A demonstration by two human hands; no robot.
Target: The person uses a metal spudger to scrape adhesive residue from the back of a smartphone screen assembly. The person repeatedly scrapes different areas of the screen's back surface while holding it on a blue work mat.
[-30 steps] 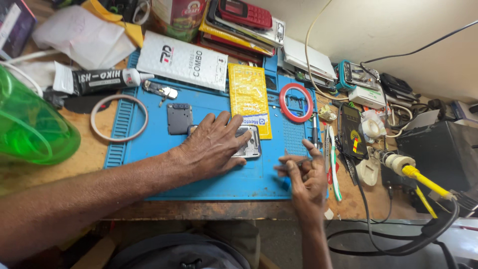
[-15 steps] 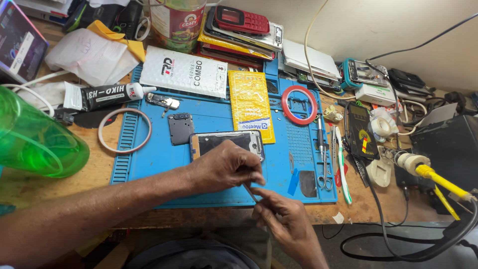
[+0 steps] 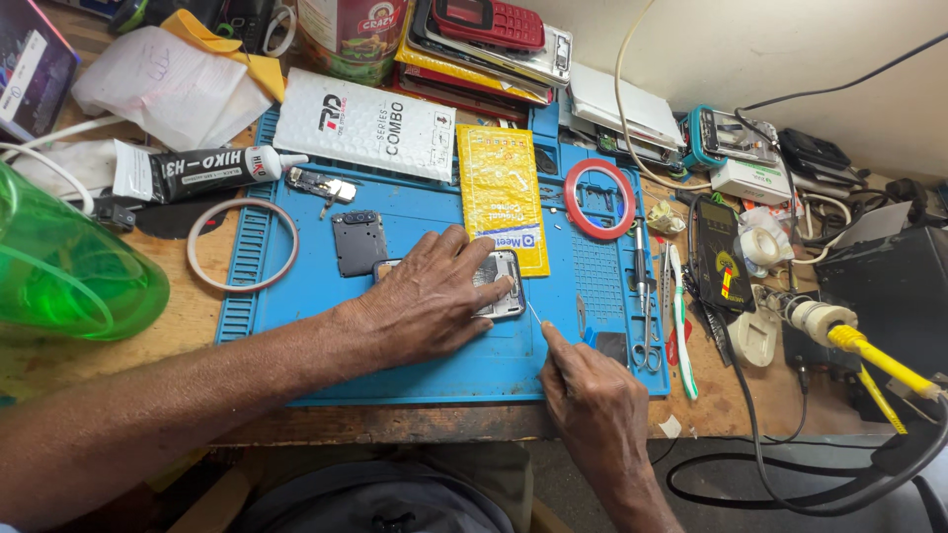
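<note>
left hand (image 3: 430,296): bare, no glove, ring | right hand (image 3: 592,395): bare | forearms: unsleeved

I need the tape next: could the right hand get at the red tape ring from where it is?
Probably yes. The right hand sits at the blue mat's near edge, and the red tape ring lies uncovered farther back, with only bare mat between.

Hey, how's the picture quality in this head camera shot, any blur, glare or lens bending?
Head view: lighting is even and soft; the left hand casts only a faint shadow on the blue mat. The phone under it and the right hand look sharp. The green plastic container shows bright streaks of glare. Wide-angle distortion bends the table edge and stretches the corners.
</note>
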